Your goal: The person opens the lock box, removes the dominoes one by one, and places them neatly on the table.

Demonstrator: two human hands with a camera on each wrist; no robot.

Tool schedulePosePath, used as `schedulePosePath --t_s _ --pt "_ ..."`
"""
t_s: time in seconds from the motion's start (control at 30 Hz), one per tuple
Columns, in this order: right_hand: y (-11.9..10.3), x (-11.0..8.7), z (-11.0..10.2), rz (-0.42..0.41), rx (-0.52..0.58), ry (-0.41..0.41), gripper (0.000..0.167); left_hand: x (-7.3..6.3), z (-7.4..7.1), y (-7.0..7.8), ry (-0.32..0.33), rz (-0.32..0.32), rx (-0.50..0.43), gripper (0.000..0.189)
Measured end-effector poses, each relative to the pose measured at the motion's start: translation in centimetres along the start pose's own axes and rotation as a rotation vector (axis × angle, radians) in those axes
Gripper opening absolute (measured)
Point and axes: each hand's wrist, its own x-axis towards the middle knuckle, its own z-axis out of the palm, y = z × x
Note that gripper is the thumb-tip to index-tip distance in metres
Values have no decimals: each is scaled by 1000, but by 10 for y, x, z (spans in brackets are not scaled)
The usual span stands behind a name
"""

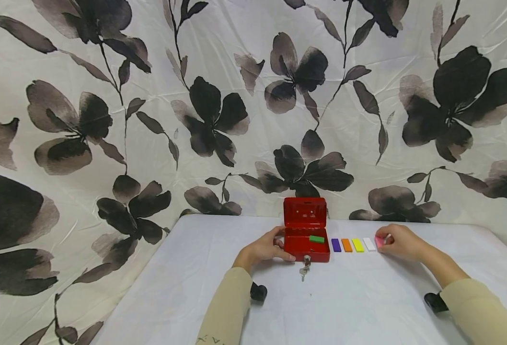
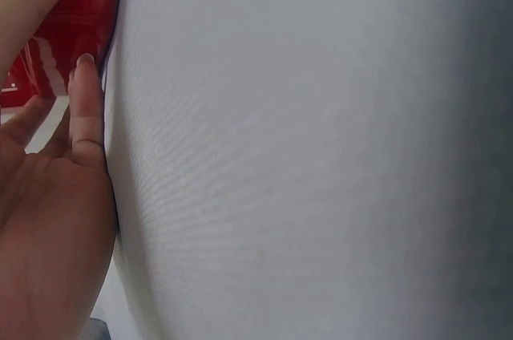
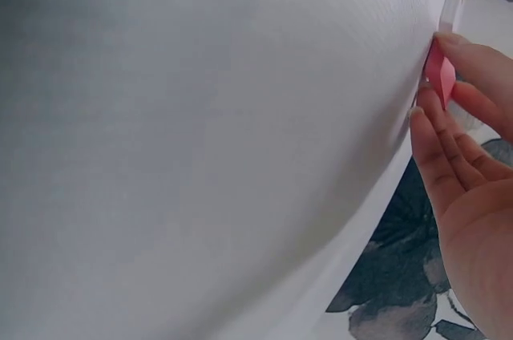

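A red cash box (image 1: 306, 251) stands with its lid up. Inside it lies a green block (image 1: 316, 239). My left hand (image 1: 264, 248) holds the box at its left side, thumb along the front and fingers at the side; the left wrist view shows fingertips against the red wall. Right of the box, my right hand (image 1: 402, 243) pinches a pink block (image 3: 441, 71) between thumb and fingers, at the end of a row on the table. That row also has a purple block (image 1: 336, 245), an orange block (image 1: 346, 245), a yellow block (image 1: 357, 245) and a white block (image 1: 369, 244).
Keys (image 1: 304, 272) hang from the lock at the box's front. A white cloth covers the table (image 1: 344, 306). Behind it hangs a floral curtain (image 1: 236, 57). Dark wrist devices sit under both sleeves.
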Motion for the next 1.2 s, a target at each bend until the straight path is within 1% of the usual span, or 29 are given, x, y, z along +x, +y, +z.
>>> schedulePosePath --t_s 0.17,0.57,0.63,1.03,1.2 --pt "1 3 -2 16 -5 -25 35 1 0 0 -1 6 1 92" --pt "1 4 -5 50 36 -105 34 4 0 -2 -3 12 -5 92" --pt "1 4 -5 57 45 -108 35 4 0 -2 -2 15 -4 92" --pt "0 2 -6 38 44 -102 37 3 -1 -1 -9 16 -17 91" --pt "1 0 -4 37 43 -93 45 3 0 -1 -5 9 -22 92"
